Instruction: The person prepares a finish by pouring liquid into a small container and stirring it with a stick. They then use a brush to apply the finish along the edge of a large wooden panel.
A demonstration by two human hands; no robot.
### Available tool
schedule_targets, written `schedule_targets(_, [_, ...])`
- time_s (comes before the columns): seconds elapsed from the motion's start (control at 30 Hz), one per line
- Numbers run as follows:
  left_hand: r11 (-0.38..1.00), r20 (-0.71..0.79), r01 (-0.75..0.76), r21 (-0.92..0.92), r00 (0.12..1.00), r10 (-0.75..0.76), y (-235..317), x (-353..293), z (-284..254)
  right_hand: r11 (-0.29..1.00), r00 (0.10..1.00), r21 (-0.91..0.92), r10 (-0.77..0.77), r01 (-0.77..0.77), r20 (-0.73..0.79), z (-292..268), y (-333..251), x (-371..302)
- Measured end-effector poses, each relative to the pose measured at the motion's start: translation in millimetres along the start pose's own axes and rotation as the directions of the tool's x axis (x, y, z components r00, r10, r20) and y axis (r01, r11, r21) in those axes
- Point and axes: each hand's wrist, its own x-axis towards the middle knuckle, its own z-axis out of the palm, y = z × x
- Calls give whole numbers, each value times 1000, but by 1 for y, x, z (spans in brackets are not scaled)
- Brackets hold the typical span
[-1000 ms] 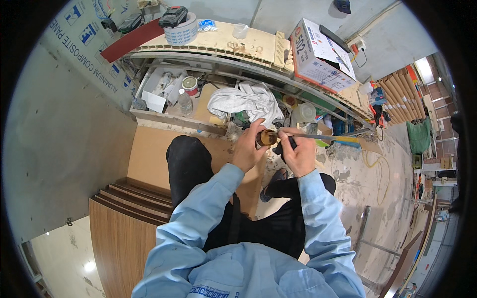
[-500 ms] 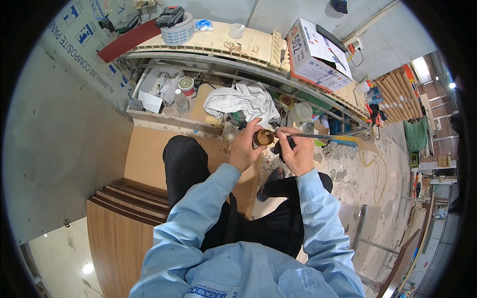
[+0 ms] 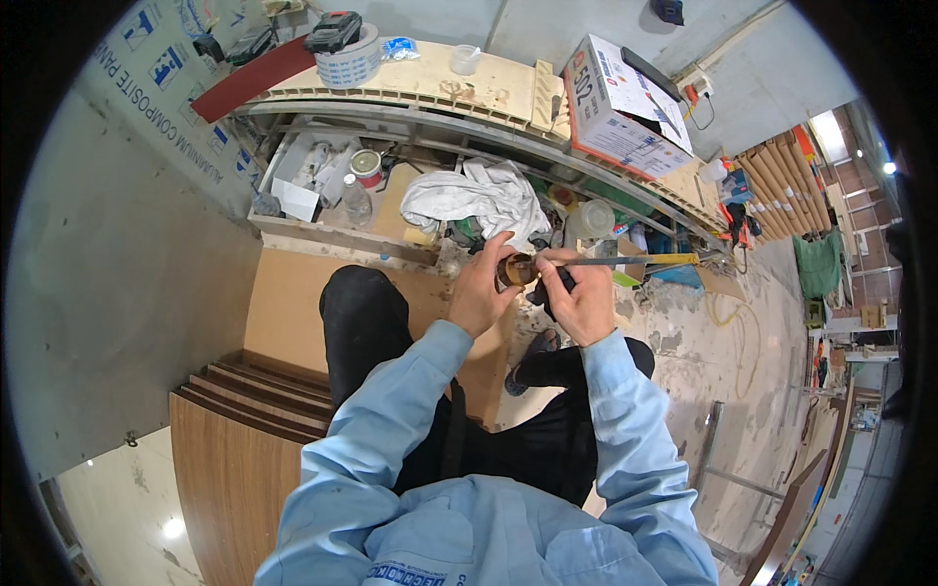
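Left hand cupped around small round brown object, held above the lap, in front of the cluttered shelf. Right hand closed in a pinch on thin metal rod, one end at the brown object, other end extending right. White cloth just beyond the hands; cardboard box on the upper board.

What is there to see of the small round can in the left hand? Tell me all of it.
The small round can looks like brownish metal, its open mouth facing the camera with a yellowish inside. The left hand grips it in front of the knees, above the floor. The right hand holds a thin rod whose tip meets its rim. Finer detail is too small to tell.
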Motion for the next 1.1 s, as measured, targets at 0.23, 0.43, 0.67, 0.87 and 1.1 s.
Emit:
schedule_targets(0.23, [1000, -13, 0, 22, 1000, 0, -5, 1, 0, 999, 999, -45, -24, 25, 31, -12, 2, -1])
schedule_targets(0.43, [1000, -6, -17, 8, 1000, 18, -4, 0, 3, 999, 998, -41, 4, -2, 56, -1, 2, 5])
schedule_targets(0.67, [999, -8, 29, 45, 1000, -29, -4, 0, -2, 996, 995, -89, -19, 28, 94, -13, 3, 1])
schedule_targets(0.87, [997, 24, 23, 78, 999, -25, -3, 1, 2, 999, 999, -5, -34, 34, 29, -3, 0, 7])
schedule_targets(1.1, [998, -1, 37, 56, 999, -37, -4, 2, -4, 995, 994, -83, -49, 58, 99, -16, -4, 3])
